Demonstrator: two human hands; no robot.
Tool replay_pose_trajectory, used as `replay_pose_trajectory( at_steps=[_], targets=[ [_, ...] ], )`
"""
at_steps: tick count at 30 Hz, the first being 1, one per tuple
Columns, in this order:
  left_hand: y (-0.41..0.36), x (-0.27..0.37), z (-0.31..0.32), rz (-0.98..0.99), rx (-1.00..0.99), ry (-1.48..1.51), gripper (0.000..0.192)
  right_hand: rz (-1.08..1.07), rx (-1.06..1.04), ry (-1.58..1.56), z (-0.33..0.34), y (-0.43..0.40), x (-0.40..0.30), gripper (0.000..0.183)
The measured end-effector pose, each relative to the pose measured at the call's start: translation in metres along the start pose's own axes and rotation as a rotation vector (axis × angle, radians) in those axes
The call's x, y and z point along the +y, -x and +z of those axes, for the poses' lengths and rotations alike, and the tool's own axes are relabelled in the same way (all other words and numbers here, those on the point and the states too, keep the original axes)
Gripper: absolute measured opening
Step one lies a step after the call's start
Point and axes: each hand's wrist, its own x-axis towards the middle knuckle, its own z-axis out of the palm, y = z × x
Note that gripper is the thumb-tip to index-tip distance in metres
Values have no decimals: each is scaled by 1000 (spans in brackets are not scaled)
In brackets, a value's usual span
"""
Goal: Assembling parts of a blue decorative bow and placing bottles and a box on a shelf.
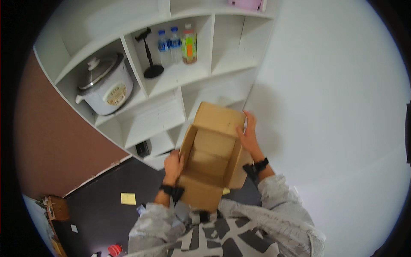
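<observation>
An empty cardboard box (pixel 210 162) with its flaps spread open is held up before my body, its opening towards me. My left hand (pixel 174 166) grips its left wall, fingers on the outer side. At the upper right, my right hand (pixel 249 133) holds the corner by the top flap (pixel 220 118), with the thumb on the cardboard. Both wrists wear black straps. Behind the box stands a white shelf unit (pixel 151 125).
The shelves hold a white slow cooker (pixel 110 86) with a glass lid, a black stand (pixel 149 57) and several bottles (pixel 175 45). A white wall (pixel 327 96) rises at the right. On the dark floor lie a yellow paper (pixel 128 199) and a red object (pixel 115 250).
</observation>
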Motion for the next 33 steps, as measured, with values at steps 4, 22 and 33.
replay_pose_trajectory(
  at_steps=[4, 22, 33],
  targets=[
    [-48, 27, 0, 14, -48, 1, 27, -143, -179, 386, -11, -1, 23, 43],
    [-203, 145, 5, 388, 76, 334, 76, 437, 18, 651, -121, -95, 25, 24],
    [-347, 252, 22, 121, 108, 921, 79, 375, -22, 607, -121, -286, 103, 27]
  ],
)
